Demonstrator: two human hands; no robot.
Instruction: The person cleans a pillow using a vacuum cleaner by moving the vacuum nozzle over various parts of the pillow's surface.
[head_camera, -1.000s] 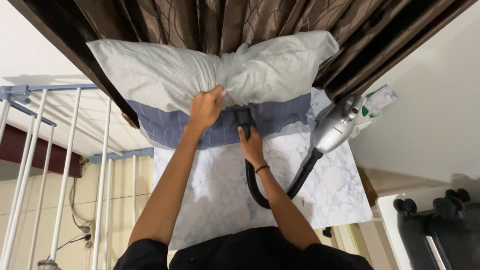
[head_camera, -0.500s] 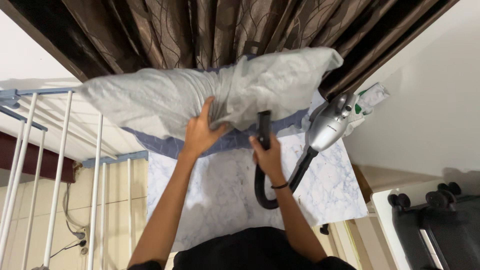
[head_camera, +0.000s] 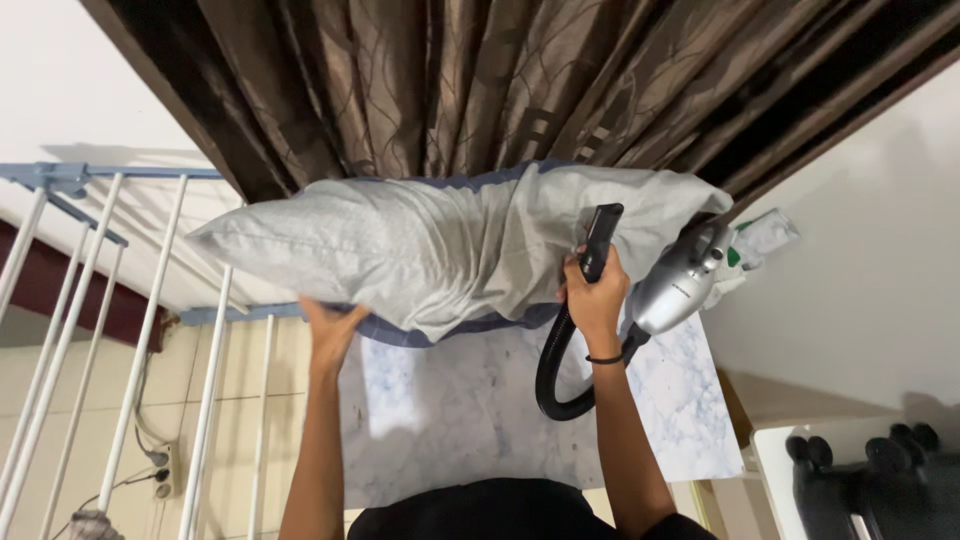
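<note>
A grey pillow (head_camera: 420, 250) with a dark blue underside lies along the far edge of a marble-patterned table (head_camera: 470, 410). My left hand (head_camera: 332, 332) is under the pillow's near left edge, palm up against it, fingers hidden beneath. My right hand (head_camera: 596, 298) is shut on the black nozzle (head_camera: 600, 238) of a vacuum hose, held upright against the pillow's right side. The black hose (head_camera: 552, 375) loops down and back up to a silver handheld vacuum (head_camera: 680, 280) lying at the table's far right.
Brown patterned curtains (head_camera: 480, 90) hang right behind the pillow. A white metal drying rack (head_camera: 130, 330) stands on the left. A white wall is on the right, and a black case (head_camera: 870, 480) sits low at the right corner.
My left hand slid from the top of the pillow to beneath its near edge. The pillow turned, so its grey face shows. My right hand lifted the nozzle and moved it right.
</note>
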